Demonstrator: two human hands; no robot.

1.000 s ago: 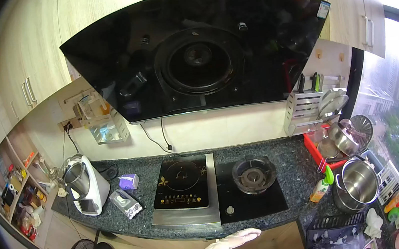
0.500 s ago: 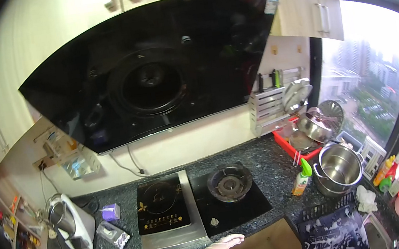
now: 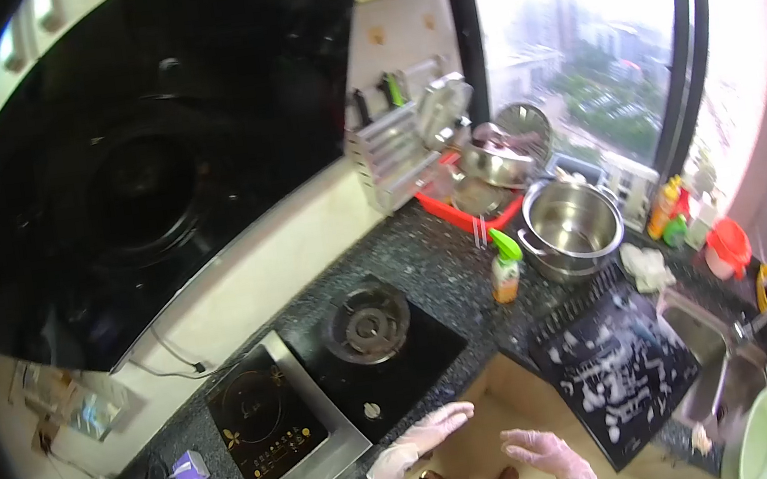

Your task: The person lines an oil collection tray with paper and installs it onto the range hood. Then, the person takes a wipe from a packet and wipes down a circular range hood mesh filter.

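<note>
My left hand (image 3: 422, 440), in a thin white glove, is held out flat in front of the counter with its fingers stretched and nothing in it. It is nearest to the gas stove (image 3: 389, 355) and the steel edge of the induction cooktop (image 3: 266, 415). My right hand (image 3: 556, 459), gloved too, hovers with fingers extended and holds nothing. Closest to it is a flat black panel (image 3: 605, 375) with white foam smeared over it, lying beside the sink (image 3: 700, 324). Neither hand touches anything that I can see.
A spray bottle (image 3: 504, 267) and a large steel pot (image 3: 574, 226) stand behind the panel. A red rack (image 3: 448, 213) holds pans. A pale green basin (image 3: 761, 437) sits at the right. The range hood (image 3: 160, 162) overhangs the stove.
My view has turned right and downward, so the sink, faucet and green basin show more fully. Both hands appear further into view, still with fingers stretched out.
</note>
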